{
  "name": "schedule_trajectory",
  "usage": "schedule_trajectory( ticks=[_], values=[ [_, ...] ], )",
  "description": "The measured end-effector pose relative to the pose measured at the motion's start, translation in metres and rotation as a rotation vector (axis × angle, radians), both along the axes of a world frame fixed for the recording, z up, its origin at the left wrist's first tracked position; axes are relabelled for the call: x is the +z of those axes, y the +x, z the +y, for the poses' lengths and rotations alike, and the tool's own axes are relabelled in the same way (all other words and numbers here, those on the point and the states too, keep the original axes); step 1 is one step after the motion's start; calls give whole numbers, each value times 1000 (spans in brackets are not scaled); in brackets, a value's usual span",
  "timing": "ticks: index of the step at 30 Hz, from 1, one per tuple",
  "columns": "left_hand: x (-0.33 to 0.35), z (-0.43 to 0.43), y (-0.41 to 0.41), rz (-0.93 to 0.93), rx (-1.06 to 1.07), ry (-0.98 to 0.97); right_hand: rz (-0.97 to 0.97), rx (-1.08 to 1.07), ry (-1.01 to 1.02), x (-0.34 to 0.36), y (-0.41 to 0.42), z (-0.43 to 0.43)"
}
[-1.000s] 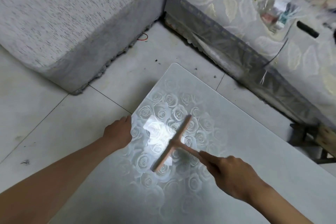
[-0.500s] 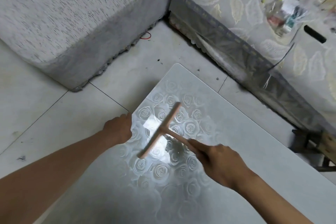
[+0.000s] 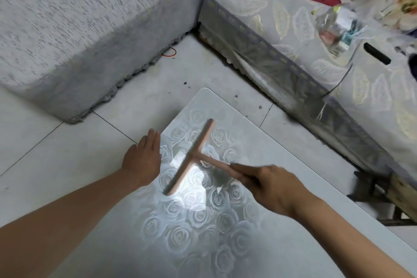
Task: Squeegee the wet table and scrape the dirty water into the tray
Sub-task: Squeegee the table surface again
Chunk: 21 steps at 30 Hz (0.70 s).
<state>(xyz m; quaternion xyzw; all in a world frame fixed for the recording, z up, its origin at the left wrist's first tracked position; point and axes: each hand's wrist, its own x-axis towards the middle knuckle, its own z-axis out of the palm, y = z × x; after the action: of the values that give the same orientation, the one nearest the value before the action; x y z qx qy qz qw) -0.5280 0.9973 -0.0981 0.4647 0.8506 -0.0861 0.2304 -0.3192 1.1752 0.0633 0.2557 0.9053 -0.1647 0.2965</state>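
Note:
A pink T-shaped squeegee (image 3: 191, 156) lies with its blade on the glossy rose-patterned table (image 3: 259, 221), close to the table's left edge. My right hand (image 3: 268, 187) grips the squeegee's handle from the right. My left hand (image 3: 143, 158) lies flat with straight fingers at the table's left edge, just left of the blade. No tray is in view.
A grey upholstered sofa block (image 3: 74, 29) stands at the far left and a cloth-covered sofa (image 3: 282, 36) with clutter at the far right. Tiled floor (image 3: 56, 149) lies left of the table. A dark wooden frame (image 3: 383, 189) sits at the right.
The squeegee has slid left across the table toward its left edge. My left hand, curled over the edge before, now lies with straight fingers.

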Motion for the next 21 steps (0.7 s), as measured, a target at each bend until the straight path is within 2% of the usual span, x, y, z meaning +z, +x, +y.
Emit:
schedule_trajectory(
  ticks=[3, 6, 10, 12, 15, 21],
  values=[
    [1, 8, 0, -33, 5, 10, -58, -115, -37, 13, 43, 6],
    [0, 19, 1, -97, 55, -15, -62, -23, 65, 26, 50, 8],
    [-11, 31, -1, -309, 281, 23, 89, 144, 159, 21, -6, 23],
    [-20, 30, 4, -364, 389, 68, 55, 158, 140, 7, -39, 33],
    [-31, 27, 11, -343, 463, 86, -3, 60, 93, -7, -46, 56],
    [-36, 26, 11, -379, 511, -30, -44, -214, -5, 1, 51, 52]
  ],
)
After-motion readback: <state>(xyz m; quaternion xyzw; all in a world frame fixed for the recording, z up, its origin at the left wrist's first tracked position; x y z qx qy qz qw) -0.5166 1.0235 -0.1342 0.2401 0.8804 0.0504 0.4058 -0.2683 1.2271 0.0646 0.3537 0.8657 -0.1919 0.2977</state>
